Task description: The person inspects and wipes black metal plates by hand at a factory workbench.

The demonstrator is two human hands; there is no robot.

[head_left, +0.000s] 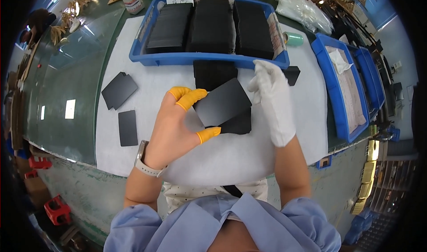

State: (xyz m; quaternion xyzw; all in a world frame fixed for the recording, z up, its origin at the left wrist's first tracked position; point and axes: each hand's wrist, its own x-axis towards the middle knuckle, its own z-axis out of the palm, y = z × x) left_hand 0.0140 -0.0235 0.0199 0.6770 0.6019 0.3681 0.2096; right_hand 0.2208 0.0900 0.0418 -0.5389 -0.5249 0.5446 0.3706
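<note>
Black plate (pixel 223 102) is in left hand (pixel 172 124), between thumb and fingers.

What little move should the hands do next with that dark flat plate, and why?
Maybe shift the gloved right hand a bit left to steady the dark plate. The bare-palmed left hand seems to grip it only from the left side, while the gloved hand is just off its right edge.

The left hand (pixel 171 125) curves into a wide grip, yellow caps (pixel 191 99) covering its thumb and two visible fingers. The white-gloved right hand (pixel 275 103) has loosely bent fingers pointing forward; both forearms (pixel 291 167) are bare.
</note>
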